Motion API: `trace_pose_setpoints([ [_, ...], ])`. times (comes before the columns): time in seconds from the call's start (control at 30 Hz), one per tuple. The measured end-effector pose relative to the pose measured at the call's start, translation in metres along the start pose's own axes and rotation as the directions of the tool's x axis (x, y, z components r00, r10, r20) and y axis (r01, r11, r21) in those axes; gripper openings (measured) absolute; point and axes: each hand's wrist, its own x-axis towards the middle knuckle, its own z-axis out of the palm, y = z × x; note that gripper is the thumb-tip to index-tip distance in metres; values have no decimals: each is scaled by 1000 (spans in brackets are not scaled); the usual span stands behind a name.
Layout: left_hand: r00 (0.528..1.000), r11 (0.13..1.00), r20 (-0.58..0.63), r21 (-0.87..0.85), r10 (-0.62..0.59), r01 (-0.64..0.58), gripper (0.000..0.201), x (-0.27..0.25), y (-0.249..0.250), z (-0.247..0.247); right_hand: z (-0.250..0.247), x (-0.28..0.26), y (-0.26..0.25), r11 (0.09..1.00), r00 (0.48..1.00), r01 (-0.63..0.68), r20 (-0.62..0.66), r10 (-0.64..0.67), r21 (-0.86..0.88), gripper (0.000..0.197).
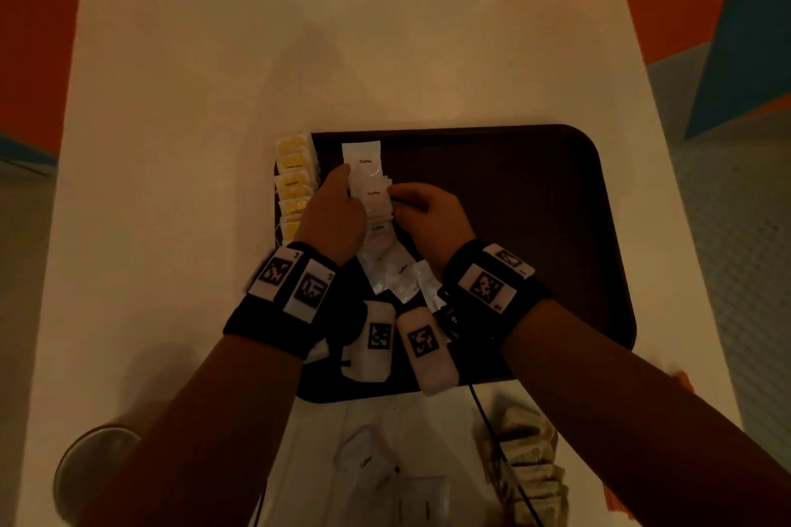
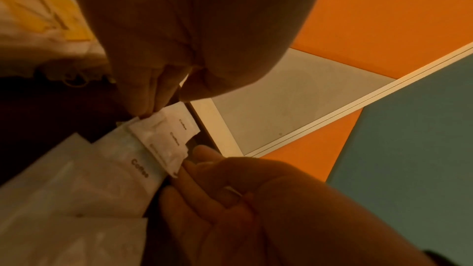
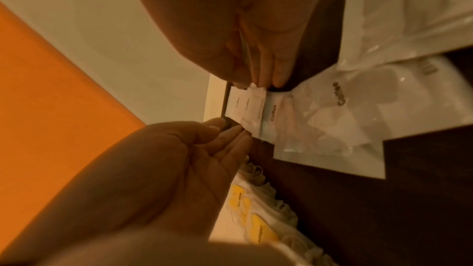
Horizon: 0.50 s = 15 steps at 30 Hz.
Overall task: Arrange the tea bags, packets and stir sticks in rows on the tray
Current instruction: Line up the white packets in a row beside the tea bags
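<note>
White tabletop (image 1: pixel 171 107) fills most of the head view, w/ a dark brown tray (image 1: pixel 513 205) at centre-right. Both forearms come up from the bottom edge, each w/ a black wrist band carrying square coded markers.

Left hand (image 1: pixel 331 218) sits at frame centre over the tray's left part, fingers straight and together, tips pressing the left edge of the coffee packets (image 1: pixel 371 184). Right hand (image 1: pixel 430 216) just right of it, fingers loosely curled, fingertips touching the packets' right edge; whether it pinches one or only nudges it, can't tell. In the left wrist view the left fingers (image 2: pixel 153 92) come down on the packet corner at mid-frame, right hand at lower right.

White packets lie in an overlapping column on the tray, running from upper centre down toward the wrists; each reads "Coffee" in small dark print. Lower ones sit skewed, not lined up.

Tea bags (image 1: pixel 294 184) w/ yellow tags form a column just left of the packets, at the tray's left rim, partly under the left hand; tag print too small to read.

More white packets (image 1: pixel 385 479) loose on the tabletop at bottom centre, off the tray; pale stacked items beside them at lower right, too dim to ID.
</note>
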Motion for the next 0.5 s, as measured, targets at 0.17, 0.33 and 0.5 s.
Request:
trace_pose_setpoints([
  [0.17, 999, 996, -21, -84, 39, -41, 42, 4, -2, -5, 4, 4, -5, 997, 1000, -10, -20, 12, 83, 31],
  [0.33, 995, 994, -66, -77, 77, -82, 42, 4, 4, -7, 3, 2, -11, 994, 998, 51, 22, -53, 96, 36],
  [0.5, 997, 993, 17, -94, 70, -68, 47, 4, 1, -7, -1, -2, -11, 994, 995, 91, 37, -94, 65, 37],
])
